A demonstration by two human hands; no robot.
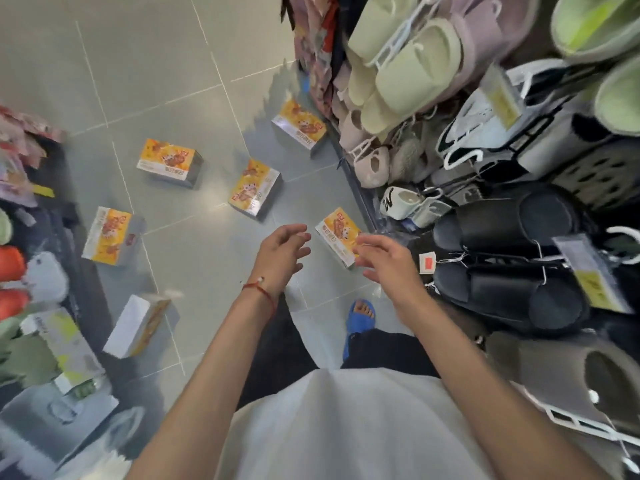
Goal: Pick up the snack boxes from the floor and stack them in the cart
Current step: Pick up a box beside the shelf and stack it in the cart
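Six snack boxes (pixel 254 192) on floor (pixel 194 247), none picked. Cart not seen. Left hand (pixel 282 252), right hand (pixel 384 258) near box (pixel 337 237) by blue sandal (pixel 360 317), fingers apart, empty.

Grey tiled floor (pixel 194 64) runs between two racks. The right rack holds hung pale green slippers (pixel 415 67) at the top, black slippers (pixel 502 223) lower and a taupe slipper (pixel 571 368) nearest. Orange slippers (pixel 12 261) show at the left edge. A blue sandal (pixel 360 317) stands on the floor
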